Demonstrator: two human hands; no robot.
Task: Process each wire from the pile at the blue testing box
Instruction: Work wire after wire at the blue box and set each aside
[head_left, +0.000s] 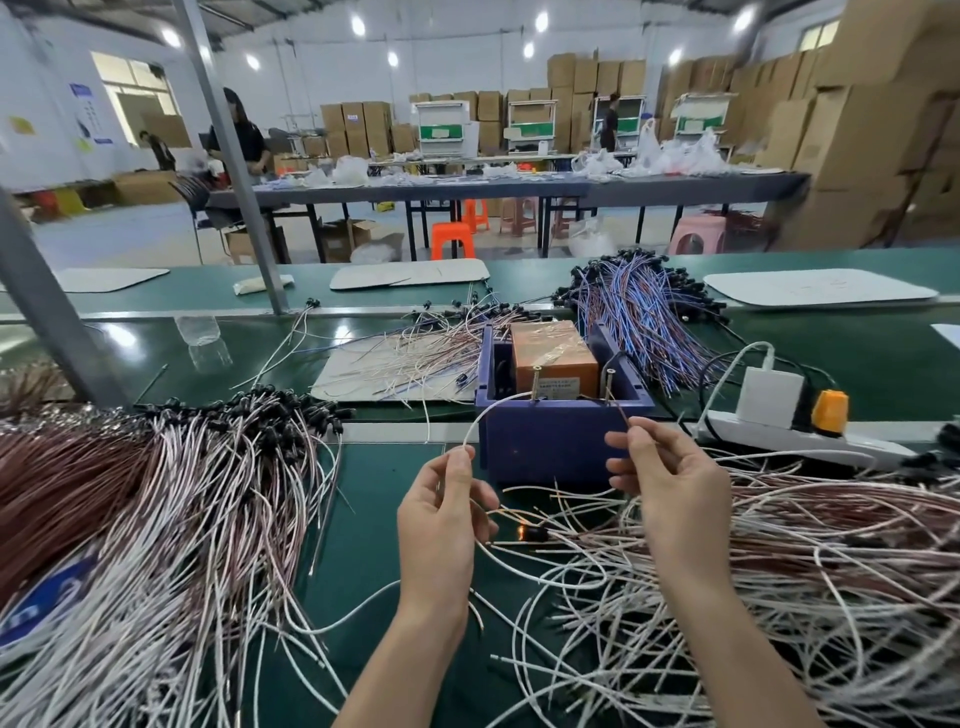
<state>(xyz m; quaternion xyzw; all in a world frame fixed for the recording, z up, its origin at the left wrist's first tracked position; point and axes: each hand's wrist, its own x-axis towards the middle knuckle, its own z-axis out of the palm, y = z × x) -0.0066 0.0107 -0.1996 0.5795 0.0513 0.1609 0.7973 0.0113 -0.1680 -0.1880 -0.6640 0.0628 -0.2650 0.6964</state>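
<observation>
- nearest me, to the near right of the blue testing box (550, 441), lies the tangled pile (779, 545) of white and brown wires. i judge this is the stock i draw from, so i let it lie while i test.
- my left hand (441, 514), in front of the box's left corner, pinches the white lead (485, 415) between thumb and fingertips. my right hand (670, 488), in front of the right corner, pinches the brown lead (621, 413) the same way.
- the wire's black lamp head (530, 532) lies on the mat just in front of the box, between my hands. it glows orange, so i judge the circuit is made.
- the white lead arcs up to the left screw (536, 382) on the box's front rim, and the brown lead reaches the right screw (608, 384). to do this well, i hold each bare tip steady on its own screw, hold the tips apart, and read the glow before lifting.
- left of the box lies a bundle with black heads (182, 467), and behind the box a blue-wired bundle (639, 312). i cannot tell which takes passed wires.
</observation>
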